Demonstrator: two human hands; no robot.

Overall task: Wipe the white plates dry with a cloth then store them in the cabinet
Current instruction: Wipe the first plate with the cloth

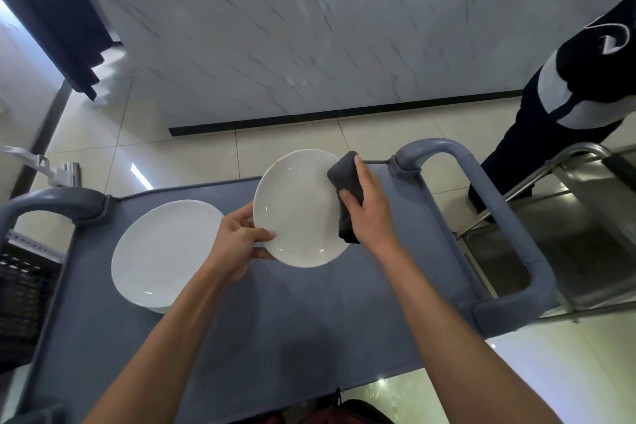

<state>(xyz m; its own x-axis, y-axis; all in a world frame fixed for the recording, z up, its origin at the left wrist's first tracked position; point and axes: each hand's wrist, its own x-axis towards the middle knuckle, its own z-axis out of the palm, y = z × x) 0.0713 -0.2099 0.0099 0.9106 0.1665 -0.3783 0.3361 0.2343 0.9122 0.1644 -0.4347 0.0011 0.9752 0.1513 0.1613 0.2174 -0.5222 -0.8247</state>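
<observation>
The white plate [299,208] is lifted above the grey cart's worktop [275,320], its right edge hidden under the dark cloth [346,182] and my fingers, its underside out of view. My left hand [237,244] has its grip clamped on the plate's left rim, thumb on top, while my right hand [366,210] has its grip closed around the folded cloth, pressing it on the plate. A stack of white plates [165,251] rests on the worktop left of it, its count hard to tell.
</observation>
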